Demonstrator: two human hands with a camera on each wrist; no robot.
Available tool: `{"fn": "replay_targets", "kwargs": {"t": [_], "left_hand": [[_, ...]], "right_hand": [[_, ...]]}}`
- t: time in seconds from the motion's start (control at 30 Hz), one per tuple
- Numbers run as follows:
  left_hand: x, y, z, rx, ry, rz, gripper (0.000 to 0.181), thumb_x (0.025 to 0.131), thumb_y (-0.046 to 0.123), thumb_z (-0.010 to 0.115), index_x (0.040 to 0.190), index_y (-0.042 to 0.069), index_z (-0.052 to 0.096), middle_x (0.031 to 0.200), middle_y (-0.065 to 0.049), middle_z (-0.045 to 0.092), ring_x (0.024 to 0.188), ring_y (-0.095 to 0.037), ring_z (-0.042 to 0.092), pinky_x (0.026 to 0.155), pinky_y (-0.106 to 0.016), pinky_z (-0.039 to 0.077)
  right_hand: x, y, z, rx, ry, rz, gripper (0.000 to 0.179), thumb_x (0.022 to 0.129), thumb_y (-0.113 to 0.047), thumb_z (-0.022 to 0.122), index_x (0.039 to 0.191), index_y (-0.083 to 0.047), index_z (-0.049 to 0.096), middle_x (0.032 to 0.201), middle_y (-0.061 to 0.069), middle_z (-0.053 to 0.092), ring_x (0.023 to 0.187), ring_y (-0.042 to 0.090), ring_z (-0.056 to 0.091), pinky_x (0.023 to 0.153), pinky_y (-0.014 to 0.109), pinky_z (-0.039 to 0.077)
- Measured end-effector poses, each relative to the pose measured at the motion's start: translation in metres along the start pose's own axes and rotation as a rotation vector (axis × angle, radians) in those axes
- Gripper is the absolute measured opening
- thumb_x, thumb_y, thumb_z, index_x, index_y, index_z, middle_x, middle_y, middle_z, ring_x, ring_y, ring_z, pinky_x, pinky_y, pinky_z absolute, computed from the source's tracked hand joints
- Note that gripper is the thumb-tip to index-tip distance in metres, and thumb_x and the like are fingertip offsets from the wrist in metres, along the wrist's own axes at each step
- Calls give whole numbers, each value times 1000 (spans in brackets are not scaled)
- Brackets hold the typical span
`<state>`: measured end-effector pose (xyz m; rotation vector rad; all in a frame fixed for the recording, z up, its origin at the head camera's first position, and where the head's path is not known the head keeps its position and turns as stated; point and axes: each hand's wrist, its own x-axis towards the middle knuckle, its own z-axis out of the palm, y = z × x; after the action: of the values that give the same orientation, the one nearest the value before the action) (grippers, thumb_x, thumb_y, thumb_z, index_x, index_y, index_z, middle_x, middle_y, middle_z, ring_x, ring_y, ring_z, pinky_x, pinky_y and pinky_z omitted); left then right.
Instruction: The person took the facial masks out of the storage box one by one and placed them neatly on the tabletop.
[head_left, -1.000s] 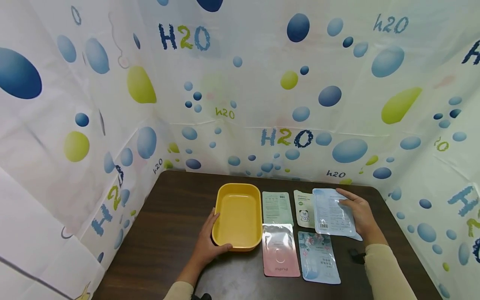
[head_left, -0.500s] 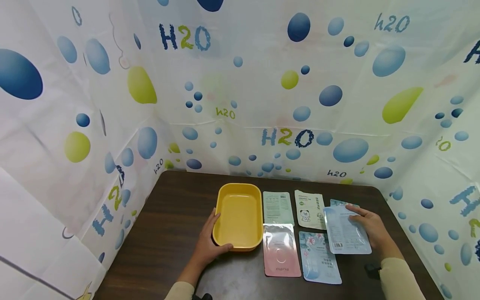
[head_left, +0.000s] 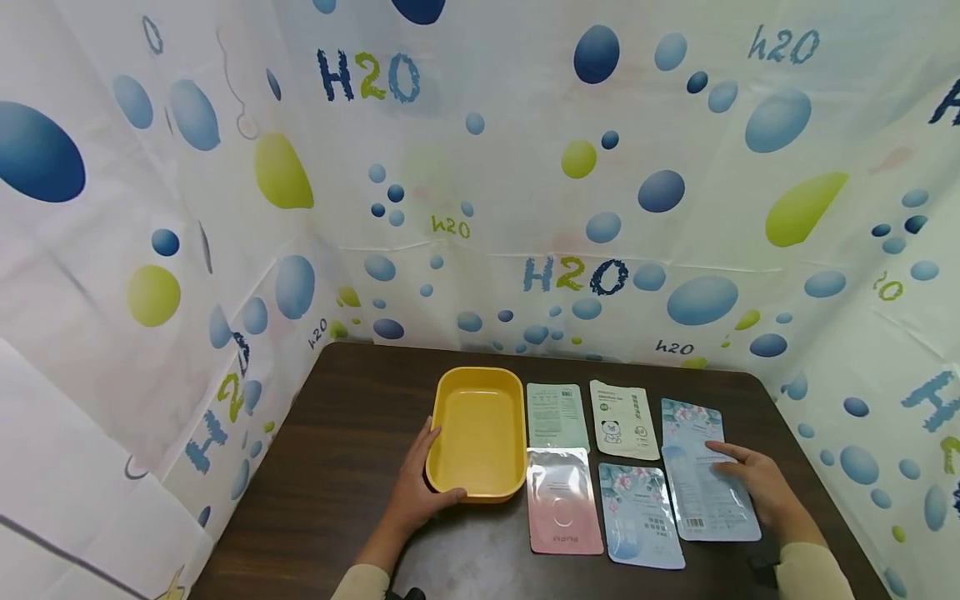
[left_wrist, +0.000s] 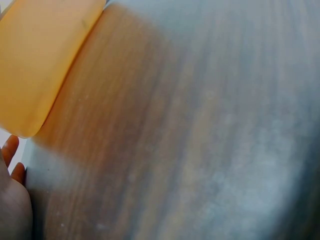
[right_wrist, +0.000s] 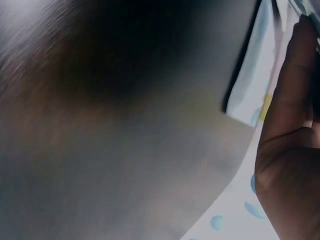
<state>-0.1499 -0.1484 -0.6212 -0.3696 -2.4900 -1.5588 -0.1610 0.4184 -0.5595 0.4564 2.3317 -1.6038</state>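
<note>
My left hand [head_left: 420, 483] holds the yellow plastic tray [head_left: 477, 433] at its near left corner, fingers along the left side and thumb at the front rim. In the left wrist view, the tray's orange-lit side [left_wrist: 45, 60] shows beside a bit of the hand. My right hand [head_left: 765, 487] grips a pale blue sheet mask packet [head_left: 701, 508], printed side up, at its right part. This packet overlaps the lower end of a floral blue mask packet [head_left: 692, 419]. Fingers of the right hand [right_wrist: 295, 85] show at the edge of the right wrist view.
Between tray and right hand lie a mint packet [head_left: 557, 417], a cream panda packet [head_left: 622, 421], a pink-silver packet [head_left: 564, 508] and another floral packet [head_left: 639, 517]. They are on a dark wooden table [head_left: 337, 417]. A patterned curtain [head_left: 487, 208] hangs behind it.
My right hand has carried the pale blue packet right and toward me, off the cream packet, uncovering the floral packet at the back right. My left hand and the tray stay put.
</note>
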Motion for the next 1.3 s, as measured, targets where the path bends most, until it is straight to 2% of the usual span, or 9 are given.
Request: {"fn": "replay_targets", "kwargs": {"t": [0.1, 0.2, 0.33, 0.43, 0.53, 0.77, 0.9, 1.1, 1.3], "left_hand": [[-1, 1, 0, -2, -1, -3, 109, 64, 34, 95, 157, 18, 40, 171, -3, 23, 154, -37, 29, 115, -66, 32], [0, 2, 0, -3, -1, -4, 110, 64, 33, 95, 157, 14, 40, 171, -3, 24, 154, -36, 28, 116, -64, 32], [0, 3, 0, -1, -2, -4, 110, 63, 33, 95, 156, 11, 41, 171, -4, 24, 154, -37, 29, 115, -66, 32], [0, 3, 0, 2, -4, -3, 110, 63, 33, 95, 156, 11, 41, 171, -3, 24, 154, -38, 29, 115, -67, 31], [1, 3, -1, 4, -5, -3, 110, 63, 34, 95, 156, 10, 40, 171, -3, 24, 154, -37, 29, 115, -67, 32], [0, 4, -1, 7, -3, -5, 110, 63, 34, 95, 156, 10, 40, 171, -3, 24, 153, -37, 30, 114, -66, 33], [0, 3, 0, 6, -2, -8, 110, 63, 33, 95, 156, 11, 41, 171, -3, 24, 154, -35, 30, 116, -60, 34], [-1, 3, 0, -1, 4, -16, 110, 63, 33, 95, 156, 14, 41, 171, -3, 25, 154, -32, 29, 118, -46, 34], [0, 2, 1, 5, 4, -26, 110, 62, 33, 96, 157, 16, 41, 171, -2, 25, 154, -33, 30, 117, -53, 33]], "right_hand": [[-2, 5, -1, -59, 6, -11, 54, 98, -10, 62, 149, 1, 48, 156, 39, 30, 90, 20, 71, 76, 34, 61], [-3, 7, -1, -209, 17, -36, 55, 92, -10, 68, 143, 2, 54, 154, 40, 34, 101, 28, 66, 78, 34, 55], [-4, 12, 2, -373, 43, -39, 52, 85, -11, 74, 134, 2, 62, 149, 40, 39, 122, 50, 50, 97, 58, 45], [-4, 17, 7, -439, 74, -29, 48, 81, -10, 75, 127, 2, 66, 145, 41, 42, 125, 57, 44, 104, 73, 32], [-6, 18, 12, -515, 106, -30, 47, 79, -10, 76, 123, 1, 67, 142, 42, 46, 122, 57, 47, 103, 72, 35], [-13, 13, 20, -671, 146, -65, 50, 77, -18, 82, 119, 3, 67, 137, 44, 46, 126, 64, 42, 105, 75, 34], [-18, 13, 20, -715, 159, -64, 59, 75, -27, 86, 120, 5, 65, 134, 45, 48, 120, 62, 47, 102, 74, 38], [-25, 13, 21, -757, 146, 4, 86, 73, -43, 88, 137, 3, 53, 140, 45, 45, 122, 64, 47, 98, 75, 41], [-26, 16, 22, -752, 162, -8, 97, 73, -44, 89, 143, 7, 45, 139, 46, 42, 125, 65, 43, 100, 75, 40]]}}
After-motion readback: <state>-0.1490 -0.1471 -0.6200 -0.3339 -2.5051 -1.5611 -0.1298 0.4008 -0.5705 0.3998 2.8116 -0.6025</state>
